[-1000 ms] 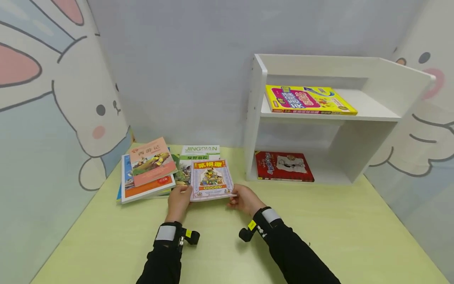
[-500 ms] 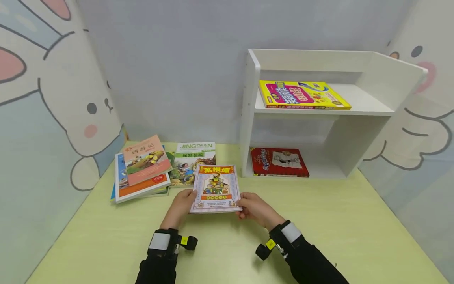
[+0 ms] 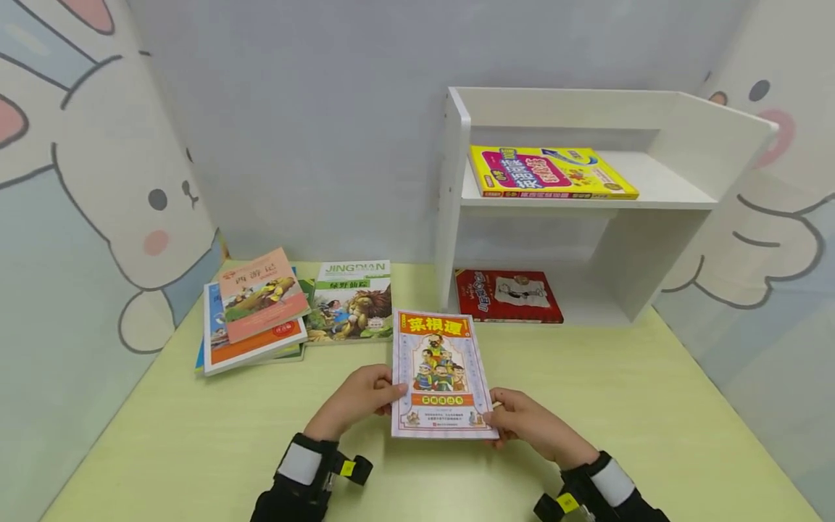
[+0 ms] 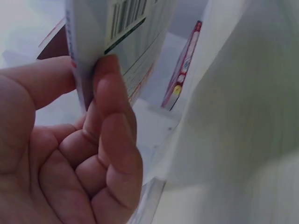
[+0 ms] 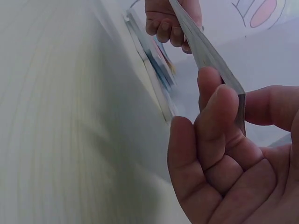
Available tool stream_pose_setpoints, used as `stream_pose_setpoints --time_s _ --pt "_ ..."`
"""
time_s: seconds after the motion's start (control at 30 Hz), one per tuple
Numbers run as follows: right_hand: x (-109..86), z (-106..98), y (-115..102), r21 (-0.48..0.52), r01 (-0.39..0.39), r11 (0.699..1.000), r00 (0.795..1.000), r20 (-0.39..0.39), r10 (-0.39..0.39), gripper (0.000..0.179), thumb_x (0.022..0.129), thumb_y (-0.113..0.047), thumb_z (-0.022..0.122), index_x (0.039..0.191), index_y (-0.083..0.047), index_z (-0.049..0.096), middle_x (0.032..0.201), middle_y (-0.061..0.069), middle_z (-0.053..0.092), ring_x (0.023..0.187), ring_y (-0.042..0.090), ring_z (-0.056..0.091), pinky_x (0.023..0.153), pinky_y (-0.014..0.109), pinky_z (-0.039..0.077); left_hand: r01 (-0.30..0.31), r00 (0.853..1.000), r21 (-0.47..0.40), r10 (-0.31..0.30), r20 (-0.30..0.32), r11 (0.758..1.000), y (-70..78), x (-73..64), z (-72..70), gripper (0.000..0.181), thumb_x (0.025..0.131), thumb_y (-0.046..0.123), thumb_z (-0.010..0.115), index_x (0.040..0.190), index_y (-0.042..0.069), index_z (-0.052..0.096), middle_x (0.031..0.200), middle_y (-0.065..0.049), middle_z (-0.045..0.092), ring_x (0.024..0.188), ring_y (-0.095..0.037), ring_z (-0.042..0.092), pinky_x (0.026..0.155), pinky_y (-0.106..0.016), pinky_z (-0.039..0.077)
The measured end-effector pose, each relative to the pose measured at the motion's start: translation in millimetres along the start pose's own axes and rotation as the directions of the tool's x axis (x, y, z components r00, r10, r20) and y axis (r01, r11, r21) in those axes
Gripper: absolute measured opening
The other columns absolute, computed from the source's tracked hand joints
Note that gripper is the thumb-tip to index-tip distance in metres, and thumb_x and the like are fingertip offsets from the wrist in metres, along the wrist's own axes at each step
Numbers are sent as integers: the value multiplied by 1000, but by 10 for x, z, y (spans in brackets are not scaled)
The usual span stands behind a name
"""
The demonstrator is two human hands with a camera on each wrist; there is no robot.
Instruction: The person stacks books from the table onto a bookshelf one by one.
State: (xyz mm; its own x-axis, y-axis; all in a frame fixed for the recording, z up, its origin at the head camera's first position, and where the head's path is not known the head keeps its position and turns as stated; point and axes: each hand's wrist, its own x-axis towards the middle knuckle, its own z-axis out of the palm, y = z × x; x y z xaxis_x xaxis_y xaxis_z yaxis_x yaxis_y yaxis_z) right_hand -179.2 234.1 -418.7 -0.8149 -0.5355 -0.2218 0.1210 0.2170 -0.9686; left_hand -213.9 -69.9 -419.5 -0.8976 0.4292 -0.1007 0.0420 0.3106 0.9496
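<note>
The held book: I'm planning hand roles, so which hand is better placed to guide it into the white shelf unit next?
Right, probably. The right hand pinches the held book near its lower right corner, in front of the white shelf unit; the left hand grips the opposite edge, farther left.

The closed, lilac-bordered book (image 3: 444, 375) is held in midair, tilted, its red-banded front cover up.
</note>
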Motion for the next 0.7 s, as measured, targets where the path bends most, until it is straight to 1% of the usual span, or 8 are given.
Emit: stream_pose_setpoints --time_s 0.1,0.17,0.23,0.37,0.53,0.6,0.7 --pt "-116 -136 40 -19 -3 1000 999 -38 2 37 99 -12 50 126 14 47 96 11 67 68 15 58 63 27 50 -14 1000 27 13 13 1000 22 140 166 22 95 23 63 97 0 63 76 -4 68 63 -15 59 58 -28 48" --pt "-179 -247 57 -27 -5 1000 998 -66 3 38 99 -11 49 126 16 46 98 11 67 71 16 60 65 28 52 -15 1000 54 15 13 998 36 244 292 22 95 23 63 95 1 63 72 -3 66 60 -14 56 56 -27 45" --pt "-237 -359 64 -38 -9 999 995 -96 6 39 99 -10 49 126 17 46 99 12 68 74 17 63 67 31 54 -12 1000 93 11 11 996 65 352 412 22 95 24 64 93 2 62 68 -2 63 57 -13 52 54 -26 42" --pt "-324 -564 58 -62 -30 998 987 -159 20 41 98 -9 48 126 20 45 100 12 68 78 21 66 71 35 56 -13 1000 172 10 20 985 147 575 599 22 94 27 65 91 5 64 67 0 62 56 -12 52 52 -24 41" --pt "-375 -776 76 -72 -85 994 963 -261 63 43 98 -8 47 127 22 41 97 11 68 74 20 67 72 35 56 -26 999 281 18 29 960 267 849 774 24 93 31 66 83 9 66 63 0 63 53 -12 49 50 -23 36" --pt "-383 -837 94 -63 -109 992 951 -296 86 44 98 -8 45 129 23 39 95 9 68 73 19 67 72 35 56 -30 999 319 23 26 947 296 935 835 26 93 32 65 80 10 65 61 -1 63 53 -11 49 51 -23 35" --pt "-370 -912 135 -41 -133 990 936 -334 112 43 100 -8 44 130 22 38 95 8 68 73 18 66 71 34 56 -24 1000 354 21 12 935 320 1050 909 28 94 32 64 78 10 65 62 -1 63 54 -11 47 52 -22 35"
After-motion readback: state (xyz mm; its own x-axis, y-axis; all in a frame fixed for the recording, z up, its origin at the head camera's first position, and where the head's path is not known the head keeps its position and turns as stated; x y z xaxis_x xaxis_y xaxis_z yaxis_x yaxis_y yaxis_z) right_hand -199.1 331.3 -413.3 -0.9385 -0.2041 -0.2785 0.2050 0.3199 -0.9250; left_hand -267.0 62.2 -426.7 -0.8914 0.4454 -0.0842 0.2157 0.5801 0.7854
